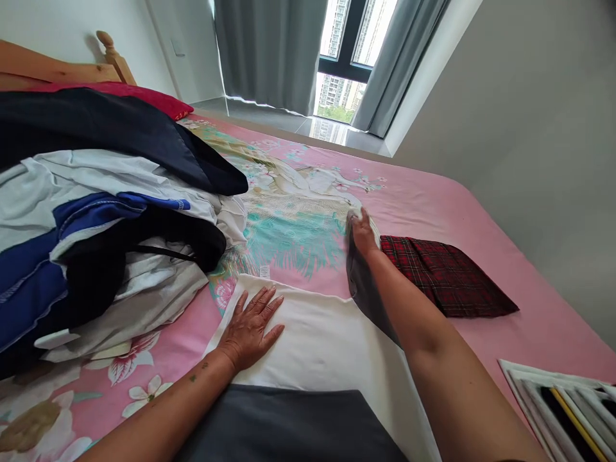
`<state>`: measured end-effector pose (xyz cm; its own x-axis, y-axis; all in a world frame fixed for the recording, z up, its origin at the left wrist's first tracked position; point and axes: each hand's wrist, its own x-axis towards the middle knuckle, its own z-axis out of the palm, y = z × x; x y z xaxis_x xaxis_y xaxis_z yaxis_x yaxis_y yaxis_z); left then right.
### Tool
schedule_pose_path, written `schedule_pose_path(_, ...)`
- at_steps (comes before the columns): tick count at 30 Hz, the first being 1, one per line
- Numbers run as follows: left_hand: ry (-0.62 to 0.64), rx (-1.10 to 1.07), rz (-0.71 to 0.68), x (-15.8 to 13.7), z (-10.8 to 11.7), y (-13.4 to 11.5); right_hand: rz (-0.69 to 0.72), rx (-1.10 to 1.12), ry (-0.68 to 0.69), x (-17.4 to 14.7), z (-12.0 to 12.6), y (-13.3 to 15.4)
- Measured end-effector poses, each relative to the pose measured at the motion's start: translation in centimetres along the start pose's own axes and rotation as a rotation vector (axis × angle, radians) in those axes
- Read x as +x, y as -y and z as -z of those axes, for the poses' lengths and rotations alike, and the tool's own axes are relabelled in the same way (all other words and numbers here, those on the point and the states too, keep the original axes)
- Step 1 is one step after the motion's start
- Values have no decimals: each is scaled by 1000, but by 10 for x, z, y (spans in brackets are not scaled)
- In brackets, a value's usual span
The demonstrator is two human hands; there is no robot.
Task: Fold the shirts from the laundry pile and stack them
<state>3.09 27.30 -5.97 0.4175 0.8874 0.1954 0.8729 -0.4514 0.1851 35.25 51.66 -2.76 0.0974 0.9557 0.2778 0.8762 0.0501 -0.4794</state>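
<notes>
A white and dark grey top [317, 333] lies spread on the bed in front of me, its grey part towards the near edge of the view. My left hand [253, 327] rests flat on the white cloth near its left side, fingers spread. A dark grey sleeve [360, 282] reaches away from the top's right side. At the far end of that sleeve my right hand [364, 232] has its fingers closed on the cloth, slightly blurred. Beside my right forearm is a folded red plaid garment [447, 276], partly behind the arm.
A loose heap of clothes [110, 179], navy, white, blue and black, covers the left side of the bed. Several folded garments [543, 385] are stacked at the lower right. The pink flowered sheet [418, 199] stretches back towards a red pillow [158, 102] and grey curtains [269, 51].
</notes>
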Motion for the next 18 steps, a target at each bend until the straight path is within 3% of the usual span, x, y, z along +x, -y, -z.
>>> schedule_pose_path(2,6,0,2,0,0,0,-113,111,-95,16,1,-9)
schedule_pose_path(5,18,-5,4,-1,0,0,-191,97,-61,32,0,-21)
schedule_pose_path(8,30,-16,7,-1,0,0,-138,13,3,37,-7,-22)
schedule_pose_path(13,28,-43,14,-2,1,0,-72,-105,102,44,-26,-1)
schedule_pose_path(18,29,-64,13,-4,2,-1,-323,-8,168,65,-35,11)
